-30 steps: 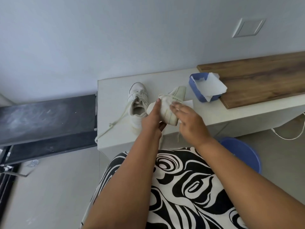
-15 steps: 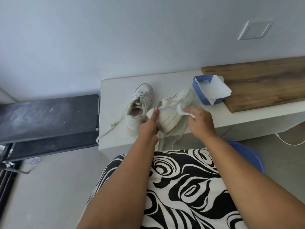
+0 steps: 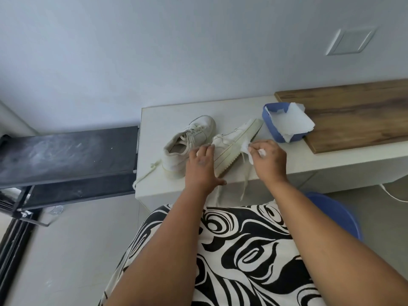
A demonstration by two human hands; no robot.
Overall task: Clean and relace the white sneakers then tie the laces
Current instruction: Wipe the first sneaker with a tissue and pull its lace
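Note:
Two white sneakers lie on the white table (image 3: 220, 109). The left sneaker (image 3: 187, 140) stands upright, and its lace (image 3: 150, 171) trails toward the table's left edge. The right sneaker (image 3: 234, 142) is tipped on its side with the sole facing right. My left hand (image 3: 202, 164) holds it at the heel end. My right hand (image 3: 268, 157) pinches a white wipe (image 3: 247, 150) against the sneaker's sole edge. Loose laces (image 3: 242, 184) hang from this sneaker over the table's front edge.
A blue tray (image 3: 270, 127) with white wipes in it sits right of the sneakers, beside a brown wooden board (image 3: 353, 113). A black bench (image 3: 66, 155) lies left of the table. A blue stool (image 3: 335, 213) is under my right arm.
The right sneaker has been turned onto its side on the table. My right hand moved from the sneaker's top to its sole edge with the wipe. The view shifted slightly.

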